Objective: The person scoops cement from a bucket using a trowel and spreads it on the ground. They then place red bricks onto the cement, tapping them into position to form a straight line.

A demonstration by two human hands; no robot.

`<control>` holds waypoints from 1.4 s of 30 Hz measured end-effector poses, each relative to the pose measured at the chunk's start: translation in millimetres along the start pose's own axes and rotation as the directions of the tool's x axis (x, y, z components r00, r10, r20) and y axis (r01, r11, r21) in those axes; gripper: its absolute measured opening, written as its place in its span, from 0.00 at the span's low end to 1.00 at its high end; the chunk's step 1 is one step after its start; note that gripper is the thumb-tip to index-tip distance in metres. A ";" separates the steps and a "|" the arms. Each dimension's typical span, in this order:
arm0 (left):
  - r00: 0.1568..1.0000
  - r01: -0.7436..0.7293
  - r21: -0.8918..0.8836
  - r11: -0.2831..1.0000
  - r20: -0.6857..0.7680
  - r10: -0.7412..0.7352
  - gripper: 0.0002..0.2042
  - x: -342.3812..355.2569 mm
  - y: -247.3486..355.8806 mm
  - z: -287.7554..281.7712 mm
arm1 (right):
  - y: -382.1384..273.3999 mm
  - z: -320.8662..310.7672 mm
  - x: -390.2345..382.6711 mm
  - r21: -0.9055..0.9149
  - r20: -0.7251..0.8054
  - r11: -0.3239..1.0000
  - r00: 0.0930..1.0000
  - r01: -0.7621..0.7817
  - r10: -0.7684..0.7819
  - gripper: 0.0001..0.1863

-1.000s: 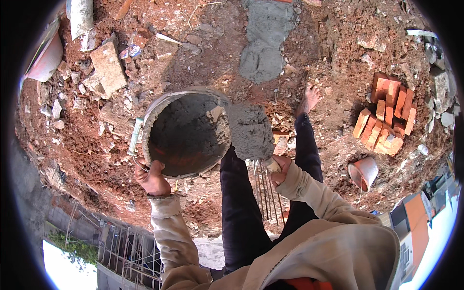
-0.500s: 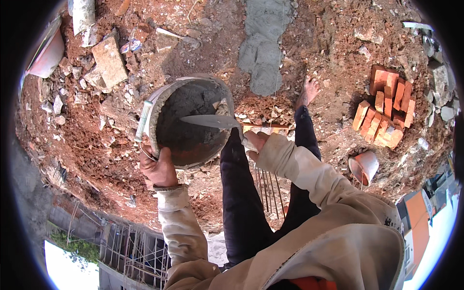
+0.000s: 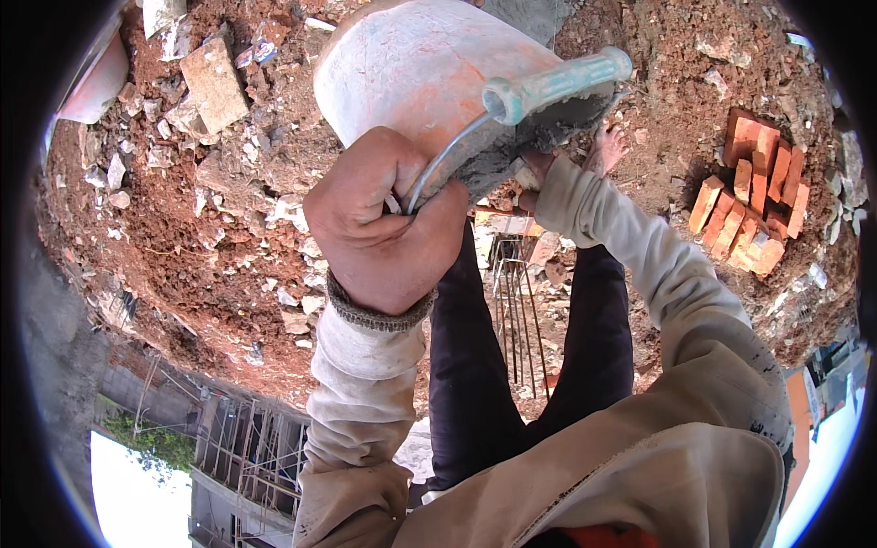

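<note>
My left hand is closed on the rim and wire handle of a pale, mortar-stained bucket, held up and tipped on its side. A green tube grip sits on the wire. Wet grey mortar shows at the bucket's mouth, which faces right and down. Just under that mouth is my right hand, its fingers partly hidden. The trowel it held half a second ago has its blade out of sight behind the bucket; a bit of its pale handle seems to show in the fingers.
Stacked red bricks lie on the rubbly soil at right. Thin steel bars run between my legs. A strip of grey mortar lies ahead, largely covered by the bucket. Another pale basin and a stone slab are at far left.
My left hand has lifted the bucket and tipped it over toward the right, so its outside now faces me. My right hand has moved up and right; the trowel blade has gone from view.
</note>
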State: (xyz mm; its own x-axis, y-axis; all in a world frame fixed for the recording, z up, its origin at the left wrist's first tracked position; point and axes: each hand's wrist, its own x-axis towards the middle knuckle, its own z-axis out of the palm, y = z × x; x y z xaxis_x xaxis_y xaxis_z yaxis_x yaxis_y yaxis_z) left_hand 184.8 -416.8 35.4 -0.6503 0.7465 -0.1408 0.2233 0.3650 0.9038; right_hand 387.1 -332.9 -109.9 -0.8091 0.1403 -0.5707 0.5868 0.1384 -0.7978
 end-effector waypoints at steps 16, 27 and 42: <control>0.953 0.126 0.059 0.990 -0.283 -0.105 0.08 5.6 30.4 -55.6 | -85.2 -10.0 15.3 0.003 0.052 0.957 0.956 0.289 -0.288 0.34; 0.665 0.467 -0.210 0.859 -0.557 -0.498 0.11 -61.3 -92.1 -89.5 | -62.0 22.5 -113.0 0.181 0.253 0.974 0.964 -0.135 0.086 0.26; 0.300 0.632 -0.399 0.665 -0.665 -0.684 0.10 -138.1 -116.4 -93.9 | 89.2 93.9 -99.4 0.339 -0.320 0.890 0.852 -0.306 0.415 0.26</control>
State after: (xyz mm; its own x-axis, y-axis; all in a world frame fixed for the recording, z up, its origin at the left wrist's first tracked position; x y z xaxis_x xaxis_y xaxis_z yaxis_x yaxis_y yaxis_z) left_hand 180.5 -614.7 -12.4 -0.8304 -0.3959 -0.3919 -0.5522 0.4921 0.6730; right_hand 516.8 -426.6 -142.6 -0.4352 0.4908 -0.7548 0.7583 -0.2522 -0.6012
